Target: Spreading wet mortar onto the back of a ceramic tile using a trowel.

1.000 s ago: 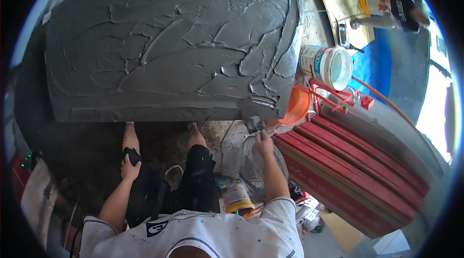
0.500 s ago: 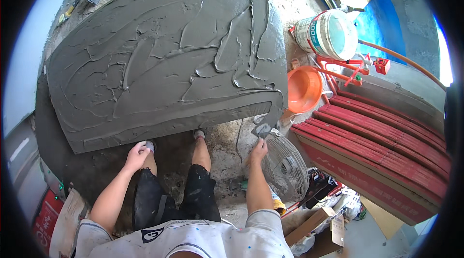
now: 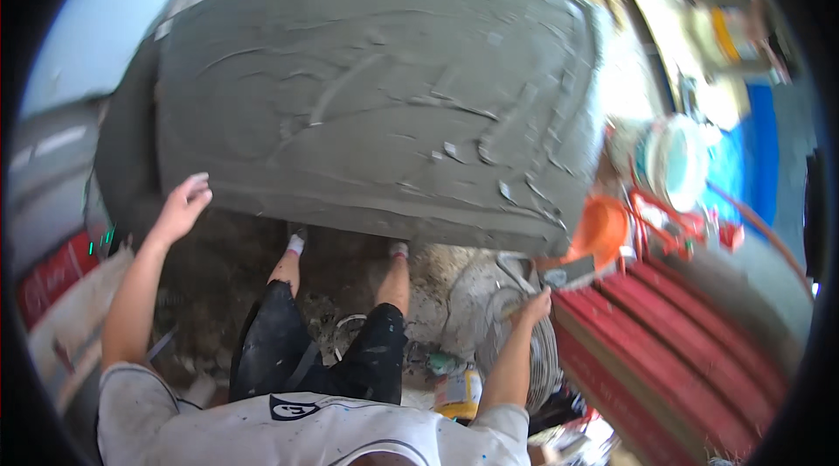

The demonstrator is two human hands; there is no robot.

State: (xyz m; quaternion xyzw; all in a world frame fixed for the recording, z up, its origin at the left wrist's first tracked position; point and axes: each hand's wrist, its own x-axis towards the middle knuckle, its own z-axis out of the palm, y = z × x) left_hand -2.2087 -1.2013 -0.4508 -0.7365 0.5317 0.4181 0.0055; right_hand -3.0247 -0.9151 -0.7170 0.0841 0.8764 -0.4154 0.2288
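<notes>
A broad slab spread with wet grey mortar, ridged with trowel marks, lies in front of me. My right hand is closed round a trowel beyond the slab's near right corner, above a wire-caged fan. The trowel's grey blade shows next to the orange bucket; its handle is partly hidden by my fingers. Over at the left, my left hand hangs near the slab's near edge with nothing in it. Its fingers are loosely bent and the thumb stands apart. Motion blurs much of the picture.
To the right stand an orange bucket, a white bucket, red metal framework and stacked red boxes. A yellow-and-white container sits by my right leg. A red box stands at the left.
The whole view has swung, so the slab sits further right and level. My left hand has moved left and opened out; my right hand, still holding the trowel, has shifted right and nearer.
</notes>
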